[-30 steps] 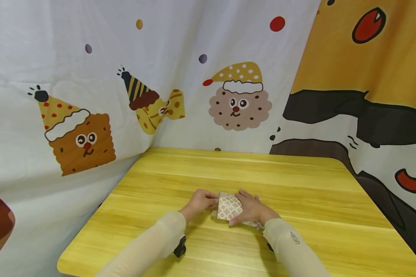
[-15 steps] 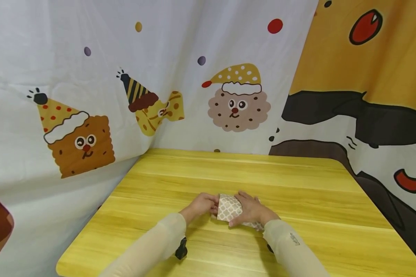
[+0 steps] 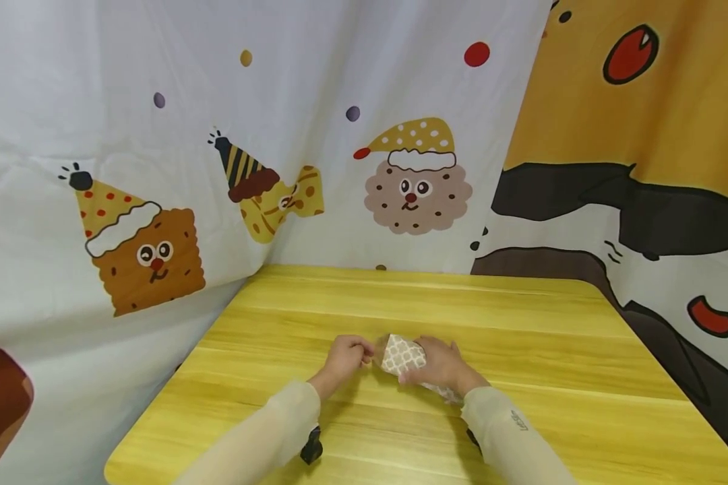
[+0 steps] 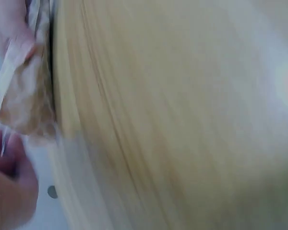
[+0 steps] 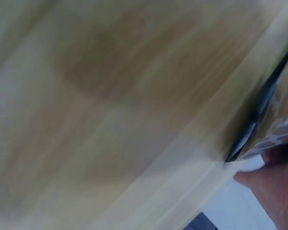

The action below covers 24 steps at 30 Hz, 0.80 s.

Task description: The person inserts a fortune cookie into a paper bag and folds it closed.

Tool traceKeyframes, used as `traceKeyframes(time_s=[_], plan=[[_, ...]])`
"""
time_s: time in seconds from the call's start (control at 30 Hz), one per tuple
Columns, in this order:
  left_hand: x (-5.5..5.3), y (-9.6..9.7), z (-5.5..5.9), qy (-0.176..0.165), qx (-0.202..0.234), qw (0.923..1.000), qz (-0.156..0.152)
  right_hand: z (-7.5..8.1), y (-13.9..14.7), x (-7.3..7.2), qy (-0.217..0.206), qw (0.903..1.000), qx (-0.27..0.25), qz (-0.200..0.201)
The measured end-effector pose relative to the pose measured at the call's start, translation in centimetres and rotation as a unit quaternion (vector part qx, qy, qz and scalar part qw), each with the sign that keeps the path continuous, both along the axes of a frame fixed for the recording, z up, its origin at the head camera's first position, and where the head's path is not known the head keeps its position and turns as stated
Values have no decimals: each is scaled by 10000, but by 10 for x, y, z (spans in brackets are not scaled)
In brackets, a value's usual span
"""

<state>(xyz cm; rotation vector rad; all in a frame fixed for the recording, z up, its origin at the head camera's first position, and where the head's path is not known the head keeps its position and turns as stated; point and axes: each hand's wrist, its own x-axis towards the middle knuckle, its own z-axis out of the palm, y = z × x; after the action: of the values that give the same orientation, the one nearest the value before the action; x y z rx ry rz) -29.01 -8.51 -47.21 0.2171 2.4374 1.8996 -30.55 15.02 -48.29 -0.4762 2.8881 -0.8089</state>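
Note:
A small package (image 3: 403,356) in beige-and-white lattice wrapping lies near the middle of the table, its left end brownish. My right hand (image 3: 438,365) grips it from above and the right, thumb on the near side. Crumpled see-through film (image 3: 447,393) sticks out below that hand. At the left end my left hand (image 3: 347,357) has curled fingers, thumb and forefinger together right beside the brownish end. In the left wrist view a thin pale glint shows between these fingers; whether they pinch film cannot be told. The right wrist view shows the package (image 5: 278,120) with a dark edge beneath.
The yellow wood-grain table (image 3: 522,323) spreads around both hands. A curtain (image 3: 315,67) printed with cartoon biscuits hangs behind and along the left. Dark wrist devices (image 3: 311,446) sit under the pale sleeves (image 3: 261,434).
The left hand has drawn back a little to the left from the package's end. That end now looks tilted and narrower, while the right hand keeps its grip.

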Motion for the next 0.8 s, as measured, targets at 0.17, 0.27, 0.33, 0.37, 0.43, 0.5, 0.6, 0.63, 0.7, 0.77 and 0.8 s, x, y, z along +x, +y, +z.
traceKeyframes(time_s=[0.17, 0.27, 0.33, 0.37, 0.43, 0.5, 0.6, 0.63, 0.7, 0.77, 0.8], plan=[[10, 18, 7, 34, 582, 9925, 1075, 0, 2, -2, -7, 9920, -1005, -769], [18, 38, 15, -530, 1073, 9918, 455, 5, -2, -2, 215, 9824, -1469, -1136], [19, 51, 20, -682, 1274, 9895, -43, 9, -7, -2, 501, 9777, -1585, -1285], [18, 56, 24, -650, 1347, 9885, -225, 13, -10, -2, 626, 9758, -1608, -1344], [14, 64, 31, -429, 1447, 9880, -343, 21, -15, -1, 825, 9720, -1679, -1421], [8, 67, 40, -105, 1527, 9878, -274, 29, -19, 1, 947, 9683, -1887, -1335], [-3, 57, 53, 429, 1400, 9888, -295, 45, -18, 6, 1195, 9579, -2353, -1127], [-4, 52, 60, 611, 1325, 9885, -389, 49, -16, 7, 1330, 9527, -2524, -1049], [-12, 41, 66, 874, 1200, 9866, -672, 55, -10, 11, 1577, 9428, -2787, -930], [-18, 31, 65, 914, 945, 9866, -971, 51, -2, 13, 1519, 9398, -2938, -863], [-20, 28, 61, 812, 834, 9869, -1114, 46, 1, 13, 1338, 9420, -2965, -831]])
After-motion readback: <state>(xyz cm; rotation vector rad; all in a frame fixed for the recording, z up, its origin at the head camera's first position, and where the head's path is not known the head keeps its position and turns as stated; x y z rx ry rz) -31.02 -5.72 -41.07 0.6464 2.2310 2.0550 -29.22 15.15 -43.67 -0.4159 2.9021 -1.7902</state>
